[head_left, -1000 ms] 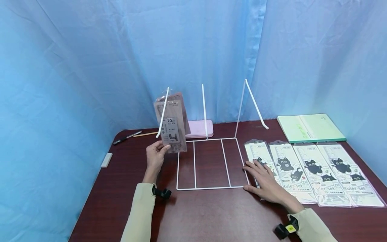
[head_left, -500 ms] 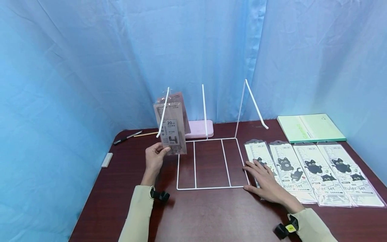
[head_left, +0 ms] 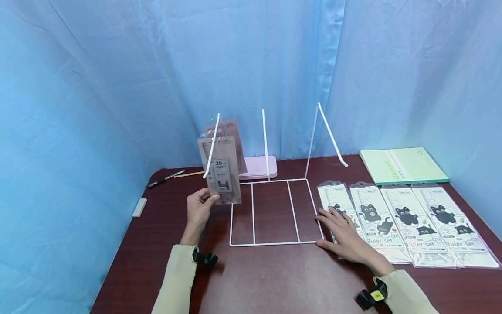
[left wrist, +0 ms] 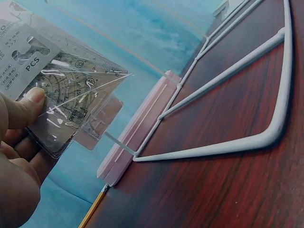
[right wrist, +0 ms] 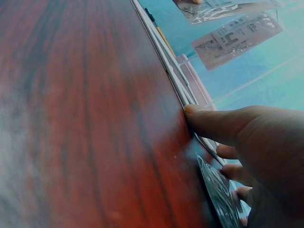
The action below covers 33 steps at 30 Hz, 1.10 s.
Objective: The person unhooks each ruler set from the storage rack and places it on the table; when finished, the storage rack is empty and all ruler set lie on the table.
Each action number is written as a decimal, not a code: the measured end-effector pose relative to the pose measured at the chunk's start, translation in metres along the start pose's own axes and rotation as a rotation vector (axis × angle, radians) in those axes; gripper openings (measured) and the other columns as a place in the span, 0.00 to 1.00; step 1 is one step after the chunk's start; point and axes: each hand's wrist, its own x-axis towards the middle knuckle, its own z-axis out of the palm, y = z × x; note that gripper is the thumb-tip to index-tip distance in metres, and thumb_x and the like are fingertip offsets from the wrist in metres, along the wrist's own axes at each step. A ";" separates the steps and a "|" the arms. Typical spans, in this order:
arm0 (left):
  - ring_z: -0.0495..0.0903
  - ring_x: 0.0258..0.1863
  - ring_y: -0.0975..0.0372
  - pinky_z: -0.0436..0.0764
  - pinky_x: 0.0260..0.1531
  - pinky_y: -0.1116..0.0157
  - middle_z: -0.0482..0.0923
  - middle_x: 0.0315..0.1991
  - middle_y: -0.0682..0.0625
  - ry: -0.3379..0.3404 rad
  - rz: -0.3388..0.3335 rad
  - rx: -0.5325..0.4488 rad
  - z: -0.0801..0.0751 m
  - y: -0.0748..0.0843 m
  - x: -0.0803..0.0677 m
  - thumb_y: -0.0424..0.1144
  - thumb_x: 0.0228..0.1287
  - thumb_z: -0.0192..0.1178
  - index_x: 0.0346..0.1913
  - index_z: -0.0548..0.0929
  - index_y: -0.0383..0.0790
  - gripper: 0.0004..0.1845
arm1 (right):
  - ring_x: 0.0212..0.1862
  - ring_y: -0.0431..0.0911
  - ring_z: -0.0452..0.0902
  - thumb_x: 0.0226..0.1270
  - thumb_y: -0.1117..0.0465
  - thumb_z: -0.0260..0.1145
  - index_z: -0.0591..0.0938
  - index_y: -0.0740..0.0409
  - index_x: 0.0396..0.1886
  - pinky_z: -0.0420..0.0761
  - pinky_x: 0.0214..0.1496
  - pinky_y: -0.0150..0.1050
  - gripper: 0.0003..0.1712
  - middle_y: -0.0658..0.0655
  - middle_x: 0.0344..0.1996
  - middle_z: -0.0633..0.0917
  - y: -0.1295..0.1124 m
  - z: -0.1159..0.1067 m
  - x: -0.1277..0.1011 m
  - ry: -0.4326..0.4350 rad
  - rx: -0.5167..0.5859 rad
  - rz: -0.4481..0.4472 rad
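Beside the white wire rack, two hands at work
Right of the white wire rack (head_left: 272, 212), the right hand (head_left: 345, 235) lies flat with straight fingers on the first cat ruler pack (head_left: 337, 205). Left of the rack, the left hand (head_left: 198, 208) pinches a clear ruler pack (head_left: 219, 171) and holds it up against the rack's left post. Behind the rack sits a pink case (head_left: 256, 168).

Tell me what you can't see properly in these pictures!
- Second pink packet: head view, mostly hidden behind the ruler packet that the left hand pinches.
- Small print on that ruler packet: too small in the head view, cut off by the edge in the left wrist view.
- Leftmost cat ruler set: its lower part is under the right hand.
- Pink case: partly behind the wire rack.
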 end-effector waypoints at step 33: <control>0.79 0.25 0.71 0.76 0.27 0.72 0.86 0.36 0.29 -0.049 0.030 -0.017 -0.018 -0.002 -0.023 0.25 0.59 0.67 0.40 0.87 0.24 0.07 | 0.72 0.71 0.59 0.59 0.49 0.74 0.76 0.59 0.66 0.54 0.68 0.70 0.37 0.65 0.70 0.73 -0.002 0.000 0.000 0.023 0.012 -0.015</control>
